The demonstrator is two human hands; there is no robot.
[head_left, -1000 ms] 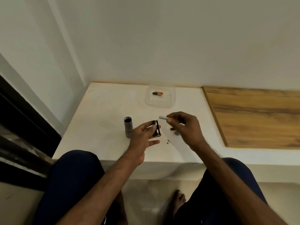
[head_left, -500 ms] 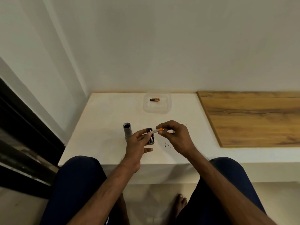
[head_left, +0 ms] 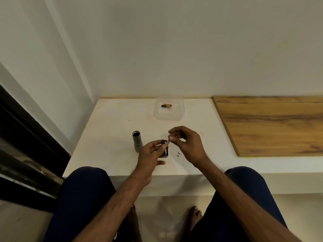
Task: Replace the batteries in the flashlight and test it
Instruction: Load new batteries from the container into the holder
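A grey flashlight body stands upright on the white ledge, its open end up. Just right of it, my left hand holds a black battery holder between thumb and fingers. My right hand pinches a small pale battery and presses its end against the top of the holder. At the back of the ledge, a clear plastic tray contains a black-and-copper battery.
A wooden board covers the ledge to the right. Small dark specks lie under my right hand. Walls close the ledge at the back and left. My knees and bare feet are below its front edge.
My right hand brought the pale battery from mid-air over to the holder in my left hand; the battery now lies against the holder. The camera view tilted slightly.
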